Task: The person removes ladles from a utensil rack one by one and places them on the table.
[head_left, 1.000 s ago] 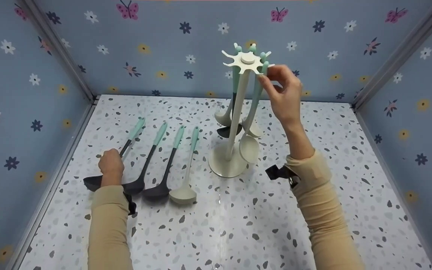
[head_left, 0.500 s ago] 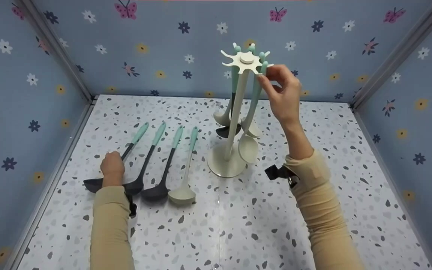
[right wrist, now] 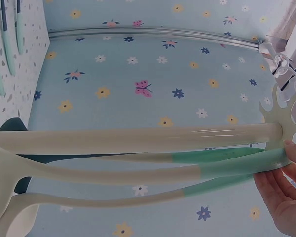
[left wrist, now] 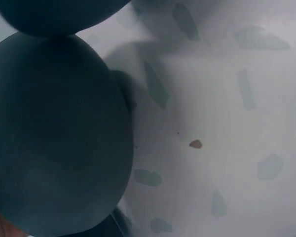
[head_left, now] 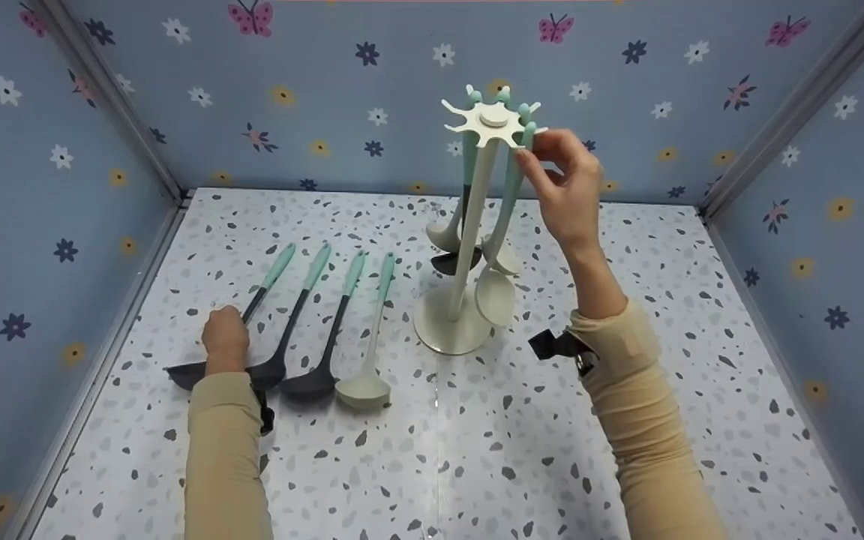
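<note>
Low on the left, my left hand (head_left: pixel 226 335) grips the dark shaft of a black ladle with a mint handle (head_left: pixel 278 266), its bowl (head_left: pixel 188 373) partly behind the hand. Dark rounded bowls (left wrist: pixel 59 133) fill the left side of the left wrist view. Up on the right, my right hand (head_left: pixel 571 187) pinches the mint handle top of a cream ladle (head_left: pixel 496 298) at the rim of a cream utensil stand (head_left: pixel 454 337). In the right wrist view, thumb and fingertips (right wrist: pixel 288 170) hold that handle just under the stand's pronged top (right wrist: pixel 274 108).
Two more black ladles (head_left: pixel 310 384) and a cream ladle (head_left: pixel 364 390) lie side by side right of my left hand. Other cream and black utensils (head_left: pixel 443 236) hang at the stand's back. Flower-patterned walls (head_left: pixel 372 90) enclose the speckled table (head_left: pixel 507 450).
My left hand has shifted slightly right and toward me, and its ladle's handle has swung a little right. My right hand stays at the stand's top.
</note>
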`<state>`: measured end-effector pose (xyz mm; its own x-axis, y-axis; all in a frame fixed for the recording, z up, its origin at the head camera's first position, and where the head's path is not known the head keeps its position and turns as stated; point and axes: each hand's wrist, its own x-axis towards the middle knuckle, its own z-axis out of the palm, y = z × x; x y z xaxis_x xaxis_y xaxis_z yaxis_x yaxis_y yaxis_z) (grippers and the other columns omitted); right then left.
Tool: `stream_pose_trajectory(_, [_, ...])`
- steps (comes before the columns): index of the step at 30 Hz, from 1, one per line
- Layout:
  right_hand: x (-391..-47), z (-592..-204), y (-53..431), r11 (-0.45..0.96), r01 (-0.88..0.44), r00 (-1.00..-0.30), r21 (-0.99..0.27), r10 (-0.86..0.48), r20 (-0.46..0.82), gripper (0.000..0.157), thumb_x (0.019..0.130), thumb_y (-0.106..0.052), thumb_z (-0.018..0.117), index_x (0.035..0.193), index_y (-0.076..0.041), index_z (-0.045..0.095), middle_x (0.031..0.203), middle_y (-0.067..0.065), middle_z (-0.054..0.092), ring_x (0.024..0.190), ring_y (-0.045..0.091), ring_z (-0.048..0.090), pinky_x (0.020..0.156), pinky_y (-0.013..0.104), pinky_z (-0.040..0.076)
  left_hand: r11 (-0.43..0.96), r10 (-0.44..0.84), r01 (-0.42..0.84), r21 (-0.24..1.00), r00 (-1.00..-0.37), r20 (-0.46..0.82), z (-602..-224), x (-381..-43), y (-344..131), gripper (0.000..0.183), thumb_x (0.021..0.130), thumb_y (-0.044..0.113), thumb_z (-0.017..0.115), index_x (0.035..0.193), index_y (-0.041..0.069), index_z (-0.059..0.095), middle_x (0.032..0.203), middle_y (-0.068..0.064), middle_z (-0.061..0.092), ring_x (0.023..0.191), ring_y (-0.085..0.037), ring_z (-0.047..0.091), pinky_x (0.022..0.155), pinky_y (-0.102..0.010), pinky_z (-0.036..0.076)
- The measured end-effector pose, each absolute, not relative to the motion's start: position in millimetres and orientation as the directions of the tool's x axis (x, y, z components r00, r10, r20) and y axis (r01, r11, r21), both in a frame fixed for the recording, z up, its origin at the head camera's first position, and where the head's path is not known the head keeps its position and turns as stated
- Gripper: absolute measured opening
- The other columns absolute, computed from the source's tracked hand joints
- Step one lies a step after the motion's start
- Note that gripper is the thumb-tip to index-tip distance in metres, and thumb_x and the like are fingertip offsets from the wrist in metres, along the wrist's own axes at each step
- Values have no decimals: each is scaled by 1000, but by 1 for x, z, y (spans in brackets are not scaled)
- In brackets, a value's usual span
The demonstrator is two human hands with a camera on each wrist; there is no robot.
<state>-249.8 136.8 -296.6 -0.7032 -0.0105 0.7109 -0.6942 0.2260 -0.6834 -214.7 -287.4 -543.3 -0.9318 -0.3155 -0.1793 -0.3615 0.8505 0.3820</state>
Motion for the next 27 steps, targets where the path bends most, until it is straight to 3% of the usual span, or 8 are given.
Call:
stream_pose_trajectory(7, [-233,-283,130,236,-676,-719,-698,-3,695,14,82,0,60,93,9,57,85,7,60,79,22,59,70,31,51,850,-332,-355,390,-935,-127,-544,-213,-286,13,79,-9,54,90,-16,55,86,-33,56,82,-44,56,68,-50,45])
stream_pose_trajectory(27, [-250,-296,137,242,-683,-712,-689,-9,702,18,82,-10,63,93,4,59,86,5,60,80,19,59,68,28,51,886,-314,-357,297,-931,-184,-530,-215,-277,23,86,5,51,96,-15,55,91,-32,55,84,-43,56,67,-51,46])
